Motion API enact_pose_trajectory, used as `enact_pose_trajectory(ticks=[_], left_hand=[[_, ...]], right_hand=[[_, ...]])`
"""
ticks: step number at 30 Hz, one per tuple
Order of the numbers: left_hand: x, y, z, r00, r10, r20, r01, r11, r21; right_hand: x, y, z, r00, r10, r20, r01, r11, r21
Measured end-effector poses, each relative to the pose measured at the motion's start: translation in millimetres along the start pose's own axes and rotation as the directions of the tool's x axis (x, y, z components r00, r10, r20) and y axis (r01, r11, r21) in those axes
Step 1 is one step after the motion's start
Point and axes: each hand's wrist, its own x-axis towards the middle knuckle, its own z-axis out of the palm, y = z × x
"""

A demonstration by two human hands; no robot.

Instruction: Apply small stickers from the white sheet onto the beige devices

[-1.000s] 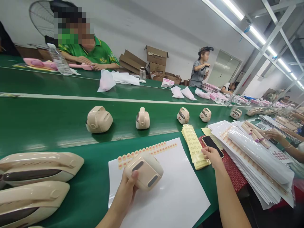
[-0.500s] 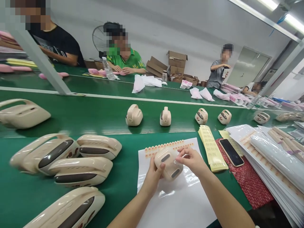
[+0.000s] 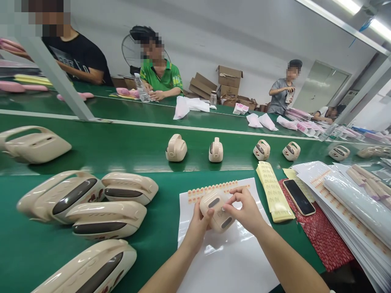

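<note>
My left hand (image 3: 197, 228) is closed around a cream plastic device (image 3: 217, 209) with dark oval windows, holding it over a white sticker sheet (image 3: 232, 260). My right hand (image 3: 246, 209) pinches against the device's top face, fingertips pressed on a small label there. A row of small orange stickers (image 3: 214, 188) runs along the sheet's far edge. A yellow label strip (image 3: 271, 191) lies just right of the sheet.
Several cream devices (image 3: 100, 203) lie in a pile at the left. More (image 3: 176, 147) ride the green conveyor belt (image 3: 122, 146). A phone (image 3: 298, 196) rests on a red cloth beside stacked sheets (image 3: 351, 195). Other people work across the belt.
The view swung left, then steadied. My right hand left the yellow label strip and came onto the device, where it now presses on its top face. My left hand kept holding it.
</note>
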Motion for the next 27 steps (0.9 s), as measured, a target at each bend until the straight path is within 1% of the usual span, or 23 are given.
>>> enact_pose_trajectory(ticks=[3,6,7,9,11,12,13,14,16,18,19,21,22,24,27], left_hand=[[-2,1,1.5,1.0,0.002,0.001,-0.002,1.0,0.006],[-1,2,2.3,1.0,0.0,-0.025,0.0,1.0,0.008],[-1,2,2.0,0.999,-0.001,-0.046,0.001,1.0,0.005],[1,3,0.7,0.997,-0.019,-0.077,0.018,1.0,-0.016],[2,4,-1.3,0.996,-0.047,-0.074,0.043,0.998,-0.054],[3,6,-2.2,0.996,-0.064,-0.067,0.059,0.996,-0.074],[3,7,-2.9,0.995,-0.079,-0.065,0.073,0.993,-0.091],[4,8,-3.4,0.993,-0.089,-0.071,0.081,0.991,-0.104],[4,11,-3.4,0.991,-0.104,-0.087,0.093,0.988,-0.119],[4,13,-2.7,0.987,-0.124,-0.107,0.109,0.985,-0.133],[4,14,-2.1,0.984,-0.138,-0.117,0.121,0.982,-0.142],[4,17,-1.2,0.974,-0.172,-0.147,0.148,0.976,-0.16],[4,19,-0.9,0.969,-0.187,-0.163,0.16,0.973,-0.166],[4,21,-0.9,0.963,-0.198,-0.183,0.167,0.971,-0.169],[4,21,-3.9,0.967,-0.175,-0.185,0.147,0.977,-0.156]], right_hand=[[-5,-1,3,0.998,-0.065,-0.022,0.064,0.997,-0.049],[-8,-1,1,0.995,-0.098,-0.014,0.099,0.995,0.008],[-8,-1,-1,0.992,-0.121,-0.034,0.122,0.992,0.03],[-8,1,-11,0.974,-0.19,-0.122,0.194,0.981,0.02],[-7,8,-26,0.934,-0.268,-0.236,0.251,0.963,-0.098],[-7,15,-35,0.915,-0.299,-0.271,0.254,0.949,-0.189],[-7,24,-44,0.904,-0.32,-0.282,0.237,0.927,-0.291],[-9,35,-52,0.906,-0.329,-0.267,0.21,0.895,-0.393],[-14,60,-68,0.938,-0.298,-0.175,0.149,0.804,-0.575],[-24,84,-82,0.979,-0.196,-0.049,0.103,0.697,-0.71],[-30,93,-89,0.992,-0.129,0.003,0.087,0.647,-0.758],[-41,105,-100,0.997,-0.006,0.071,0.062,0.57,-0.819],[-46,108,-104,0.995,0.033,0.091,0.058,0.547,-0.835],[-52,109,-111,0.991,0.061,0.118,0.067,0.532,-0.844],[-56,107,-117,0.99,0.021,0.139,0.104,0.548,-0.83]])
